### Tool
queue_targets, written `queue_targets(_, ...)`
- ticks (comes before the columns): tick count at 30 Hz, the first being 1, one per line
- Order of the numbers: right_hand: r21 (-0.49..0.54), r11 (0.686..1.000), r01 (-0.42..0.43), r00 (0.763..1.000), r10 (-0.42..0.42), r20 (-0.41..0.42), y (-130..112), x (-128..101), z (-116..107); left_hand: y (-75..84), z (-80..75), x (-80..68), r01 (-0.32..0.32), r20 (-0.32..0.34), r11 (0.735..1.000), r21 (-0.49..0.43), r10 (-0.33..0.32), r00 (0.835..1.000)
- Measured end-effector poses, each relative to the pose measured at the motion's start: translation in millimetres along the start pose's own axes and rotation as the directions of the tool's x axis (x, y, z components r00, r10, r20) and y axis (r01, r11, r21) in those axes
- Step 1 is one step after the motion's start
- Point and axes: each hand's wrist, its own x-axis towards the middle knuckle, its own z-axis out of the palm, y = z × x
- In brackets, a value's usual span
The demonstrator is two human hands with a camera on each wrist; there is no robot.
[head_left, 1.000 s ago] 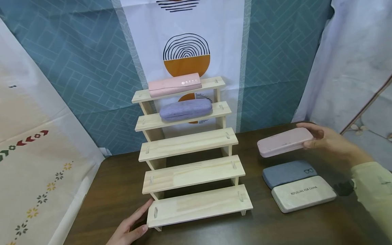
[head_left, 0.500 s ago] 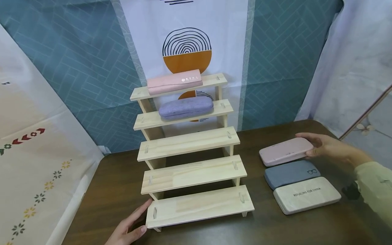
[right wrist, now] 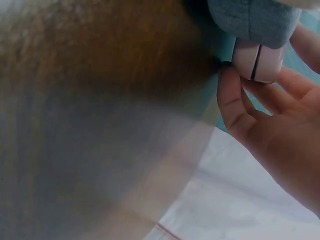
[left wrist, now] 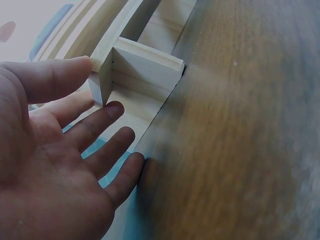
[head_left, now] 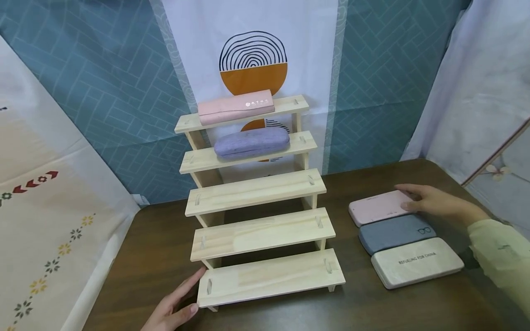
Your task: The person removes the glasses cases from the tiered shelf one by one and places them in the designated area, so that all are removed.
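Observation:
At the right of the table my right hand [head_left: 434,201] holds the right end of a pink glasses case [head_left: 377,208], thumb on the near side and fingers on the far side. This case lies flat beside a blue-grey glasses case [head_left: 393,234]. In the right wrist view, the end of the pink case [right wrist: 257,62] sits between my fingers and thumb. My left hand [head_left: 171,307] touches the left end of the lowest shelf of a stepped wooden rack [head_left: 269,278]. In the left wrist view, the left hand's fingers [left wrist: 107,157] are spread and nearly straight beside that shelf's end.
A pale case with lettering [head_left: 418,262] lies in front of the blue-grey one. On the rack, a pink folded case [head_left: 236,108] sits on the top shelf and a purple case [head_left: 252,142] on the second. Cloth [head_left: 385,92] hangs behind the brown table [head_left: 136,271].
My right hand has lowered the pink case onto the table, behind the blue-grey case, and shifted slightly left. My left hand stays at the rack's lowest shelf. The head view has tilted slightly.

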Motion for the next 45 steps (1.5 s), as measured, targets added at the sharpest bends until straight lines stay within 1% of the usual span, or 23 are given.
queue_targets(4,-0.035,0.999,0.009,1.0,-0.009,0.012,0.3,1.4,2.3,1.8,1.3,0.7,0.021,-0.023,1.0,-0.002,-0.021,1.0)
queue_targets(6,-0.063,0.997,0.036,0.999,-0.035,0.014,0.4,2.1,3.6,2.1,1.6,0.7,0.004,-0.033,1.0,0.008,-0.004,0.999)
queue_targets(8,-0.097,0.993,0.066,0.998,-0.065,0.012,0.6,3.0,4.7,2.9,1.8,0.4,0.013,-0.039,1.0,0.009,-0.013,0.999)
queue_targets(10,-0.111,0.991,0.074,0.997,-0.074,0.012,0.3,3.7,5.4,4.1,2.1,0.4,0.054,-0.045,0.999,-0.003,-0.054,0.998)
queue_targets(12,-0.121,0.989,0.079,0.997,-0.078,0.013,0.9,4.4,5.7,4.7,2.0,0.4,0.077,-0.043,0.997,-0.006,-0.077,0.996)
queue_targets(13,-0.126,0.989,0.078,0.997,-0.077,0.015,1.4,4.7,5.9,3.8,1.8,0.6,0.064,-0.036,0.998,-0.011,-0.065,0.997)
queue_targets(15,-0.136,0.987,0.08,0.997,-0.078,0.019,2.3,4.9,6.3,3.4,1.9,0.6,0.062,-0.038,0.998,-0.007,-0.063,0.997)
queue_targets(17,-0.148,0.986,0.082,0.997,-0.08,0.02,-0.8,5.0,5.1,2.1,0.7,0.6,0.031,-0.021,0.999,-0.016,-0.031,0.999)
queue_targets(19,-0.154,0.985,0.074,0.997,-0.072,0.022,-5.6,4.7,4.2,1.2,-0.2,0.7,0.02,-0.013,0.999,-0.029,-0.021,1.0)
queue_targets(20,-0.152,0.986,0.066,0.998,-0.063,0.022,-8.4,4.4,3.6,1.9,-0.5,0.4,0.04,-0.018,0.999,-0.031,-0.041,0.999)
queue_targets(22,-0.192,0.979,0.073,0.997,-0.073,0.009,-14.9,4.4,1.8,1.5,-1.7,0.2,0.029,-0.002,0.999,-0.035,-0.03,1.0)
queue_targets(24,-0.236,0.968,0.082,0.996,-0.089,-0.018,-23.7,3.7,-1.6,1.8,-2.1,-0.3,0.041,-0.003,0.999,-0.032,-0.041,0.999)
queue_targets(28,-0.274,0.96,0.062,0.991,-0.091,-0.097,-55.4,-3.0,-10.0,2.9,-2.9,-0.5,0.075,0.026,0.995,-0.066,-0.074,0.997)
queue_targets(30,-0.237,0.97,0.047,0.988,-0.08,-0.13,-77.4,-7.7,-12.3,3.4,-3.4,0.1,0.102,0.038,0.991,-0.091,-0.098,0.994)
queue_targets(31,-0.233,0.97,0.061,0.984,-0.098,-0.148,-88.9,-8.7,-12.8,3.4,-4.5,0.8,0.107,0.047,0.989,-0.099,-0.102,0.994)
queue_targets(33,-0.267,0.956,0.124,0.967,-0.177,-0.184,-111.6,-7.8,-12.5,2.2,-6.8,2.6,0.047,0.06,0.996,-0.077,-0.042,0.997)
queue_targets(34,-0.292,0.943,0.161,0.954,-0.225,-0.2,-123.4,-6.4,-11.7,1.2,-7.8,3.6,0.0,0.071,0.998,-0.056,0.004,0.997)
queue_targets(35,-0.302,0.935,0.186,0.943,-0.256,-0.211,-135.7,-4.8,-10.6,0.6,-8.8,4.4,-0.02,0.071,0.999,-0.035,0.023,0.997)
queue_targets(36,-0.33,0.919,0.214,0.929,-0.296,-0.224,-147.4,-2.2,-9.1,-0.2,-9.5,5.0,-0.035,0.081,0.998,-0.042,0.039,0.996)
queue_targets(38,-0.345,0.905,0.249,0.909,-0.341,-0.239,-171.8,3.3,-4.8,-1.9,-10.6,5.2,-0.055,0.102,0.995,-0.084,0.063,0.993)
queue_targets(41,-0.304,0.904,0.3,0.897,-0.375,-0.232,-206.1,14.1,3.2,-3.2,-11.2,4.0,0.003,0.123,0.98,-0.199,0.022,0.992)
queue_targets(43,-0.273,0.899,0.341,0.887,-0.405,-0.224,-225.5,23.7,8.0,-4.1,-11.1,3.5,0.019,0.14,0.965,-0.261,0.019,0.99)
queue_targets(45,-0.249,0.892,0.377,0.877,-0.43,-0.214,-243.0,34.1,12.1,-4.4,-10.8,3.2,0.011,0.14,0.96,-0.278,0.029,0.99)
